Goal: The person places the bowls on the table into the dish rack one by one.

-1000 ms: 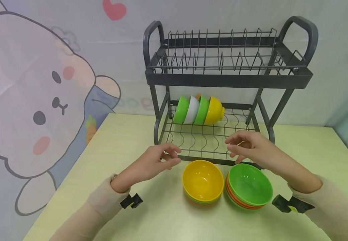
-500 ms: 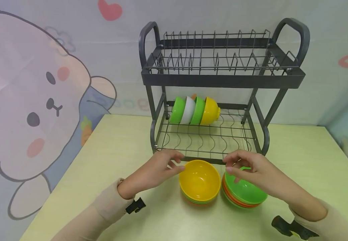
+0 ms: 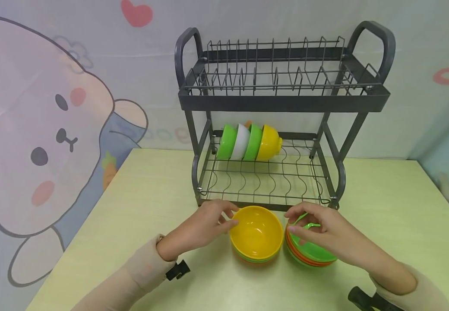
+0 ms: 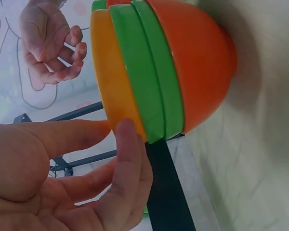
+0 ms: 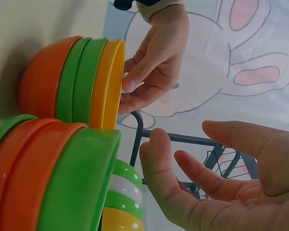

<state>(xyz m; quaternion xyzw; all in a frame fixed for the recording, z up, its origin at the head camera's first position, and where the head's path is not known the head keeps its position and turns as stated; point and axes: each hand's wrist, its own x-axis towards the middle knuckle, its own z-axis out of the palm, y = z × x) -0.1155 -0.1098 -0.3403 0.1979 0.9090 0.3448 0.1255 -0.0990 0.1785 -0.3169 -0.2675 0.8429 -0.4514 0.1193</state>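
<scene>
A stack of bowls with a yellow bowl on top stands in front of the rack; green bowls and an orange bowl sit beneath it. My left hand is at the left rim of the yellow bowl, thumb and fingers apart, fingertips right at the edge. To the right is a second stack with a green bowl on top and orange bowls below. Over this stack hovers my right hand, fingers loosely bent and holding nothing; it hides part of the green bowl.
A dark two-tier dish rack stands behind the stacks. On its lower tier, green, white and yellow bowls lean in a row at the left. The pale table ends at a printed cloth backdrop.
My left hand has moved slightly right and down to the yellow bowl's rim. The right hand has come down from in front of the rack to over the green bowl. The view shifts slightly.
</scene>
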